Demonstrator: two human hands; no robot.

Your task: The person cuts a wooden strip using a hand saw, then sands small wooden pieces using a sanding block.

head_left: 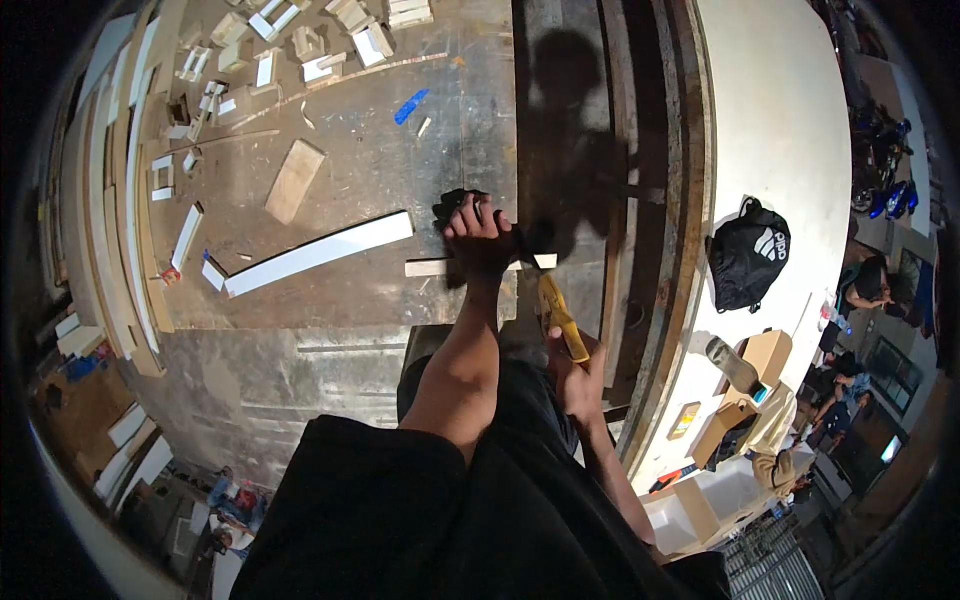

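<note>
My left hand (478,228) is over the workbench near its right edge, fingers curled over something dark that shadow makes hard to read. Beneath that hand and wrist lies a narrow wooden strip (428,267), whose pale right end (545,261) reaches past the bench edge. Lower right, my right hand (578,378) is closed around a yellow tool (560,318). The tool's upper end is close to the strip's right end, and a dark part beside it is unclear. To the left, a long white board (320,254) rests on the bench.
The bench (370,165) also bears a wooden block (296,181), a blue piece (410,106) and several small wooden pieces. Long boards line its left side. A black bag (748,255) and open boxes lie on a white surface (775,130) at right. People are visible beyond.
</note>
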